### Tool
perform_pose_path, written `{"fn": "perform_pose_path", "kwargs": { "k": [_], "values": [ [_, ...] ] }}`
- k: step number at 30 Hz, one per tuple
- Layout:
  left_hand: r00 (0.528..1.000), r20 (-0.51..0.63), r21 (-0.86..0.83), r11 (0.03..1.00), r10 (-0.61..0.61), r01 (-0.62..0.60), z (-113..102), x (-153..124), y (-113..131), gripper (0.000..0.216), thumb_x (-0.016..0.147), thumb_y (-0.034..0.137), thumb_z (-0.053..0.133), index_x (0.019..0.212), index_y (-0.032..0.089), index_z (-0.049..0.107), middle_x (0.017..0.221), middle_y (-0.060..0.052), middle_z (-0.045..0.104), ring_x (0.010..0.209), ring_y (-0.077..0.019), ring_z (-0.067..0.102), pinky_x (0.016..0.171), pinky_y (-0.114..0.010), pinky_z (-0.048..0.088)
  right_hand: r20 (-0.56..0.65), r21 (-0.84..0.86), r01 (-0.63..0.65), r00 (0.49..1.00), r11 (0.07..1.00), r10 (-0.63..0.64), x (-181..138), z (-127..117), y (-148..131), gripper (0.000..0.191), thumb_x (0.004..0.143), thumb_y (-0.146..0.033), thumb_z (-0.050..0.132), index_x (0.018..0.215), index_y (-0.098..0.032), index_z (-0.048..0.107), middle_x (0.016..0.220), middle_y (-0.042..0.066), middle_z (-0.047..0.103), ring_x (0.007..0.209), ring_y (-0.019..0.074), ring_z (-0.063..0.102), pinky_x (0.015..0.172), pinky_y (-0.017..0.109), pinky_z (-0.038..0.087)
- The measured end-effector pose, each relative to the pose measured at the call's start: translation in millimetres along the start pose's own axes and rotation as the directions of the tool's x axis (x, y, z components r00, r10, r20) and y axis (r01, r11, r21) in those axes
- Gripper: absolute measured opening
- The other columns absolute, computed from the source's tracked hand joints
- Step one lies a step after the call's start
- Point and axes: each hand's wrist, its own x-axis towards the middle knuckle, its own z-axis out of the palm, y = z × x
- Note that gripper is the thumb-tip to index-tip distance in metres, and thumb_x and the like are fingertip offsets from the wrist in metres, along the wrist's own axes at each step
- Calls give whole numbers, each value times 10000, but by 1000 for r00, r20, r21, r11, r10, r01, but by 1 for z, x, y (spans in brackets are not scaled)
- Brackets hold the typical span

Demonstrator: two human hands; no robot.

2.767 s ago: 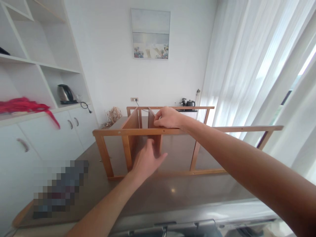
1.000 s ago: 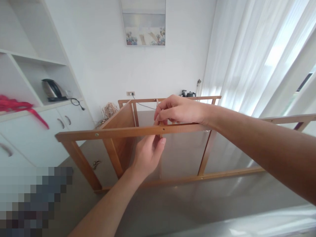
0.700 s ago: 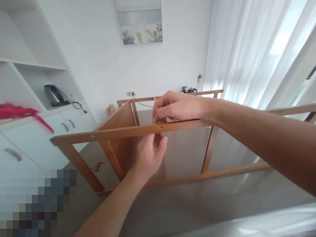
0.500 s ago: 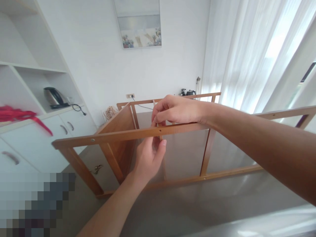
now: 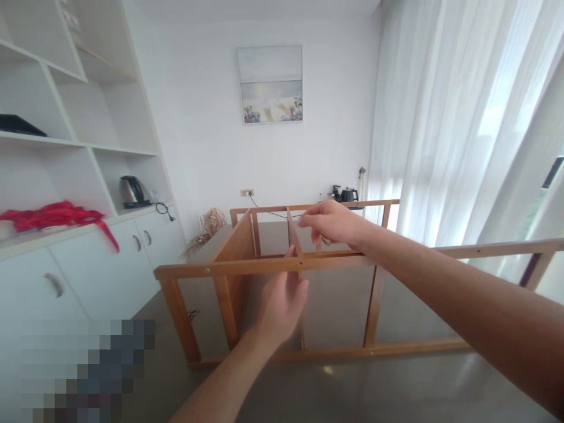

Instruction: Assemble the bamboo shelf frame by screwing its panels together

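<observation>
A wooden frame (image 5: 255,267) lies on its side before me, its near rail running across the view. My left hand (image 5: 282,299) reaches beneath this rail, thumb and fingers closed around the edge of a thin wooden board (image 5: 295,235) that spans from the near rail to the far side. Above the rail, just right of that board, my right hand (image 5: 330,222) has its fingers loosely bent and apart. I make out nothing in it. Small holes dot the rail, one right at the board. Further left, a wider wooden panel (image 5: 235,247) stands inside the frame.
White cabinets (image 5: 101,258) with shelves line the left side, holding a kettle (image 5: 132,191) and red cloth (image 5: 57,214). Dried stalks (image 5: 211,226) lie behind the frame. A black pot (image 5: 349,195) stands at the back. White curtains (image 5: 432,129) hang on the right.
My right hand has lifted off the board's end and moved right, its fingers loosening. My left hand keeps its grip below the rail. The view has tilted up, showing more wall.
</observation>
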Motion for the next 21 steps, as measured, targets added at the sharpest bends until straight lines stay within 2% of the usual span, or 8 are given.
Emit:
{"fn": "perform_pose_path", "kwargs": {
  "k": [2,4,7,10,12,15,18,21],
  "values": [
    [1000,-1,-11,1000,-16,16,0,0,0,595,987,329,518,1542,193,351,1024,-99,740,825,-196,710,838,-350,596,75,-19,54,996,998,-52,-2,2,-3,287,798,-424,659,963,-206,744,656,14,678,535,113,450,485,244,334],
    [1000,1,-31,999,-27,27,-1,0,0,601,986,328,522,1546,200,345,1087,-113,730,862,-197,711,855,-354,593,98,-40,119,989,992,-115,-4,3,-6,274,806,-435,664,951,-219,750,680,2,680,558,109,467,503,238,349],
    [1000,6,-55,998,-30,30,-2,-1,-1,619,984,325,525,1558,215,320,1160,-128,715,890,-195,715,865,-350,593,53,-74,170,985,983,-167,-10,2,-9,277,843,-457,622,876,-211,743,679,-7,663,535,107,459,498,249,354],
    [1000,-4,-40,999,-12,12,-2,-1,-2,596,980,324,532,1541,223,356,1078,-100,731,846,-190,711,869,-354,595,-6,-151,239,970,959,-243,-20,-4,-8,301,885,-461,581,809,-207,724,629,-14,621,532,113,457,519,262,350],
    [1000,-8,-29,1000,3,-3,-1,0,-2,563,979,331,533,1516,227,397,1025,-84,737,824,-189,709,873,-357,595,-2,-169,281,958,945,-286,-28,-9,-5,325,896,-469,586,759,-200,707,605,-16,580,541,112,433,531,268,330],
    [1000,0,-36,999,-1,1,0,1,0,515,985,344,523,1481,229,441,1042,-87,737,815,-181,712,866,-340,597,82,-53,270,961,961,-266,-35,-16,-1,353,884,-497,625,727,-192,707,655,-14,582,547,98,384,532,272,308],
    [1000,-8,-42,999,-30,29,-1,0,1,457,978,345,540,1412,207,499,1007,-79,735,821,-176,713,861,-324,595,250,108,271,924,957,-289,-35,-18,1,292,830,-495,714,940,-232,776,785,-7,650,655,113,506,601,262,381],
    [998,-50,-21,999,-40,39,-3,0,1,366,957,345,580,1287,189,568,980,-67,735,863,-186,717,864,-320,588,361,147,278,878,949,-314,-33,-17,3,365,744,-450,808,1059,-268,780,765,-30,653,649,106,533,602,252,400]
  ]
}}
